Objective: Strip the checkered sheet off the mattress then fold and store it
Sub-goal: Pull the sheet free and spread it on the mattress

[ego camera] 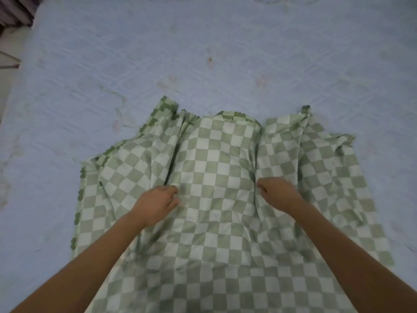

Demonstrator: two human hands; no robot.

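- While both hands hold on to the cloth, the big pale blue mattress (203,53) lies under them. It spreads far out past the hands, to the left, to the right and away from the person.
- The checkered sheet (216,154) has green and white squares and is bunched up on the near part of the mattress. It lies under both hands, runs back toward the person, and reaches a bit past the hands on the far side.
- Between the two hands the sheet puffs up in a smooth hump. Outside each hand it falls in crumpled folds.
- The left arm (90,263) and the right arm (349,245) are bare and reach forward over the sheet.
- The left hand (158,204) is on the sheet with its fingers (173,192) curled in, pinching a bit of cloth. Folds run out from that spot.
- The right hand (278,195) is well apart from the left one, at about the same reach. Its fingers are curled too and hold a bunch of the sheet, with deep folds going up and away from it.
- A dark green wavy edge (77,218) runs down the side of the sheet, out to the left of the left hand.
- A small dark mark (210,59) sits on the mattress far beyond the hands, about in line with the gap between them.
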